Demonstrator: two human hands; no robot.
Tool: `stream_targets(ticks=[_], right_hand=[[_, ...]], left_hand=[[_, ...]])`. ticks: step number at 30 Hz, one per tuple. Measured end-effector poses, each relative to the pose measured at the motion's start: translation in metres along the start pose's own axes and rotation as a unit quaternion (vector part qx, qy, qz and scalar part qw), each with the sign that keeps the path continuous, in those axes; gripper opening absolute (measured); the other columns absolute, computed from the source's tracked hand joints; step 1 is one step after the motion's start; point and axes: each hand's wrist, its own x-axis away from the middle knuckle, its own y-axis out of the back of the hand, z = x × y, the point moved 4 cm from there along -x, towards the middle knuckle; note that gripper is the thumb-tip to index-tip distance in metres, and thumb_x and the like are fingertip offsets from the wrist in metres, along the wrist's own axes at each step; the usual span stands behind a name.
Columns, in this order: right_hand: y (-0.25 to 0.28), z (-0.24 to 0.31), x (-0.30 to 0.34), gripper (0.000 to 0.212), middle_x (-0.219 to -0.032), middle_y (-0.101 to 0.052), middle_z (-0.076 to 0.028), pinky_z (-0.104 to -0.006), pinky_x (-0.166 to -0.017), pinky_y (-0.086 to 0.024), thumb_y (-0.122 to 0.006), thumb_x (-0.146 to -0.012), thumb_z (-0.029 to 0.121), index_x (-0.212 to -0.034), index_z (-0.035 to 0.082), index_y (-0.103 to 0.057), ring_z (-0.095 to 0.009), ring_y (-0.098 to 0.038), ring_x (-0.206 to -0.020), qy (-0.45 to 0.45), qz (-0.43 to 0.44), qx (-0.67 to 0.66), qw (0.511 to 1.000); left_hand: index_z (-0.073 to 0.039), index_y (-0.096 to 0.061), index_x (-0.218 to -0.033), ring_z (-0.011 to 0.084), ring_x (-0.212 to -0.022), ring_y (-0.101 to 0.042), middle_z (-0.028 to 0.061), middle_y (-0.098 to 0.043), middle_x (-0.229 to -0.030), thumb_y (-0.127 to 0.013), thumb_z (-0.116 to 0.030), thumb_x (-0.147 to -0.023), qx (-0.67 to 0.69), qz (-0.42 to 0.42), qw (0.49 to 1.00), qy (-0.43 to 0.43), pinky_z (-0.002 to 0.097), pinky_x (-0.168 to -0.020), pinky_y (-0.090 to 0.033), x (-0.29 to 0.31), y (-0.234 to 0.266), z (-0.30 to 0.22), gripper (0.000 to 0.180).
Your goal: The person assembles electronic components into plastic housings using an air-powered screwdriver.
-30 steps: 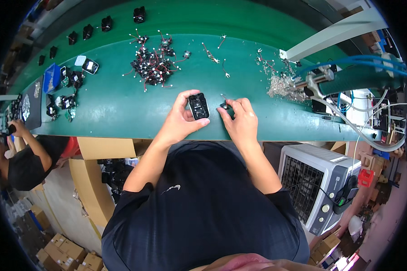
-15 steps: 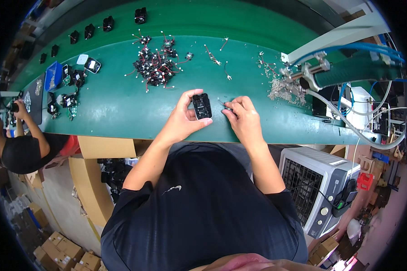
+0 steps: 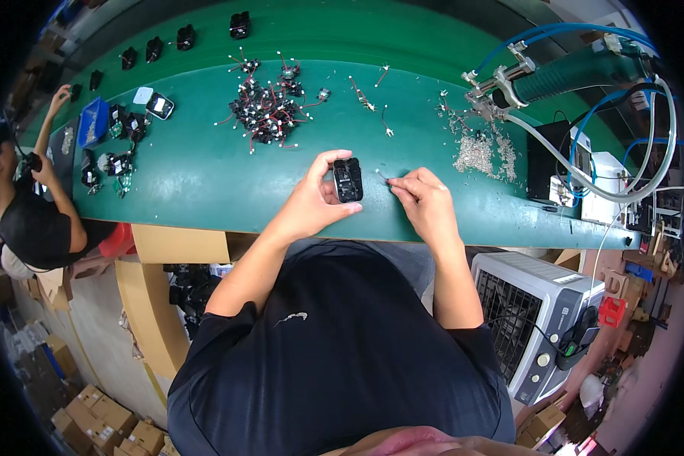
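Observation:
My left hand [image 3: 311, 199] is closed around the sides of a small black plastic housing [image 3: 348, 181], held upright above the green bench with its recessed inner side showing. To the right of it, my right hand [image 3: 427, 199] pinches a small thin part with a pale tip [image 3: 381, 175] between thumb and forefinger. Its exact kind is too small to make out. A gap separates that part from the housing. Beyond my hands lies a heap of small black parts with red wires and white connectors [image 3: 266, 114].
A pile of small metallic pieces [image 3: 475, 154] lies at the right, below a clamped hose arm [image 3: 570, 76]. Loose wired leads [image 3: 362, 95] lie at the back. A blue bin [image 3: 93, 123] stands left, near a co-worker [image 3: 42, 216]. Black units [image 3: 186, 36] line the far green strip.
My right hand has shifted slightly right, away from the housing, with the thin part. My left hand still holds the housing. The co-worker has raised an arm toward the far green strip.

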Motion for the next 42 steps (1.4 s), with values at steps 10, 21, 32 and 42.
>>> stream_targets(ticks=[10, 21, 32, 42], right_hand=[[-0.003, 0.048, 0.003, 0.017, -0.101, -0.077, -0.007, -0.0370, -0.086, -0.057, -0.084, -0.079, 0.006, -0.095, 0.007, -0.080, -0.026, -0.070, -0.096, 0.113, -0.060, -0.066, 0.990], [-0.009, 0.048, 0.002, 0.014, -0.092, -0.061, -0.006, -0.0413, -0.076, -0.052, -0.083, -0.080, 0.006, -0.093, 0.009, -0.080, -0.028, -0.059, -0.088, 0.058, -0.043, -0.007, 0.997], [0.003, 0.046, 0.007, 0.013, -0.091, -0.060, -0.007, -0.0422, -0.079, -0.051, -0.082, -0.078, 0.005, -0.090, 0.006, -0.077, -0.030, -0.060, -0.089, 0.000, -0.058, 0.066, 0.996], [-0.009, 0.035, 0.005, 0.008, -0.092, -0.061, -0.008, -0.0427, -0.080, -0.053, -0.078, -0.082, 0.007, -0.090, 0.005, -0.077, -0.030, -0.060, -0.089, -0.011, -0.057, 0.146, 0.988]], left_hand=[[-0.010, -0.050, -0.145, 0.0266, -0.118, -0.061, 0.0116, -0.059, -0.137, -0.092, -0.010, -0.073, -0.331, -0.014, 0.930, -0.160, 0.0358, -0.092, -0.057, -0.001, -0.016, -0.020, 0.083], [-0.009, -0.054, -0.141, 0.0350, -0.129, -0.056, 0.0149, -0.058, -0.136, -0.091, -0.009, -0.070, -0.341, 0.010, 0.922, -0.182, 0.0421, -0.105, -0.052, -0.010, -0.018, -0.022, 0.080], [-0.007, -0.055, -0.140, 0.0357, -0.126, -0.057, 0.0141, -0.058, -0.134, -0.090, -0.007, -0.069, -0.397, 0.044, 0.878, -0.265, 0.0453, -0.108, -0.049, -0.026, -0.036, -0.021, 0.079], [-0.008, -0.060, -0.139, 0.0327, -0.124, -0.059, 0.0123, -0.064, -0.129, -0.092, -0.011, -0.062, -0.452, 0.045, 0.830, -0.323, 0.0447, -0.107, -0.047, -0.042, -0.034, -0.006, 0.083]])
